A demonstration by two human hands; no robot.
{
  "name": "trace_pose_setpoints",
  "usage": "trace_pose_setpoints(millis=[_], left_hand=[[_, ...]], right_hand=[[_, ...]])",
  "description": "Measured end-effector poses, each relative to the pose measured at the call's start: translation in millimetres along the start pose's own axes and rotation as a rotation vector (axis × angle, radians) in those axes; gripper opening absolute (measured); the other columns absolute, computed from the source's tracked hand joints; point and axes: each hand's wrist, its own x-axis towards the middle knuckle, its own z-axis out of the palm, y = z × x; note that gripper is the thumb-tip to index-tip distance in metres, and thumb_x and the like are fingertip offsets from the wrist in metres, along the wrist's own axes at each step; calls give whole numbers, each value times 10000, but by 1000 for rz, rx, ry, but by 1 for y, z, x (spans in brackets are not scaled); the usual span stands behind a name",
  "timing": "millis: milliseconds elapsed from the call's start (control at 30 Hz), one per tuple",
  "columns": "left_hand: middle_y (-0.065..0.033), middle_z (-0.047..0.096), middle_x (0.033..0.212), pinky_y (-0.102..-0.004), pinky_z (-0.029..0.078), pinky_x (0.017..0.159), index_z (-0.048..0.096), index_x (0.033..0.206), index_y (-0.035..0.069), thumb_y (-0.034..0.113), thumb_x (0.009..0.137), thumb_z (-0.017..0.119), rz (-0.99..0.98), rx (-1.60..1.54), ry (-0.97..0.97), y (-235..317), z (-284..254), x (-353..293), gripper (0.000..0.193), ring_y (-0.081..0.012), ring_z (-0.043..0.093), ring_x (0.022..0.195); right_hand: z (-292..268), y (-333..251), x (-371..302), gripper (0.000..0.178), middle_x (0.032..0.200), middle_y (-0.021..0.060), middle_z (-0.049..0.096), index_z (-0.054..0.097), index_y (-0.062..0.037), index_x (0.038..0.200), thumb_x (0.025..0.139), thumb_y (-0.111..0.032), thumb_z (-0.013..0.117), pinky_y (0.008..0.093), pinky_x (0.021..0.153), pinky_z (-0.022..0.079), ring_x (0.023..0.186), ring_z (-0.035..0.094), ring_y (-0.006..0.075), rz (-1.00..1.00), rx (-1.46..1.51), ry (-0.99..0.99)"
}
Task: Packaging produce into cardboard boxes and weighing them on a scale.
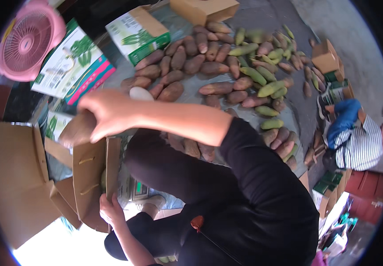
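Note:
My right hand [107, 115] reaches across to the left, its fingers closed round a thick brown cucumber-like vegetable [79, 129]. The vegetable is held above an open cardboard carton [89, 166] with yellowish cord handles. Lower down, my left hand [111, 212] grips the near upper edge of that carton. Its fingertips are partly hidden behind the cardboard. A little of something green shows inside the carton, but most of the inside is hidden. Beside the carton is a scale [140, 188] with a lit green display.
Many brown vegetables [193, 64] and green ones [253, 75] lie on the floor sheet ahead. Printed cartons [138, 37] stand beyond, with a pink fan [26, 42] at far left. A large cardboard flap [11, 181] spreads left. At right sits another person [362, 142] in stripes.

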Motion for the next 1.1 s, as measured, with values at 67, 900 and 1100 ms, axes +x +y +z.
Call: trace_pose_setpoints(millis=[67, 900, 1100], left_hand=[[-187, 593, 823, -445, 464, 621, 547, 859, 4, 163, 782, 617, 91, -9, 64, 7, 6, 2, 191, -383, 594, 732], [-252, 627, 910, -427, 479, 739, 569, 1053, -72, 247, 788, 640, 55, 14, 79, -13, 16, 1, 420, -392, 615, 844], [-236, 629, 938, -418, 486, 744, 574, 1038, -70, 217, 781, 655, 60, 74, 109, -20, 18, 0, 393, -369, 621, 854]], right_hand=[[19, -22, 18, 515, 894, 158, 601, 602, -55, 971, 514, -243, 747, 416, 745, 459, 879, 584, 326, -38, -132, -119], [-15, 179, -467, 202, 829, 207, 628, 629, -32, 792, 756, -193, 511, 453, 739, 483, 824, 599, 386, 1219, -543, 88], [-5, 184, -479, 286, 806, 230, 626, 646, -43, 782, 794, -255, 455, 465, 734, 489, 804, 605, 409, 1135, -523, -4]])
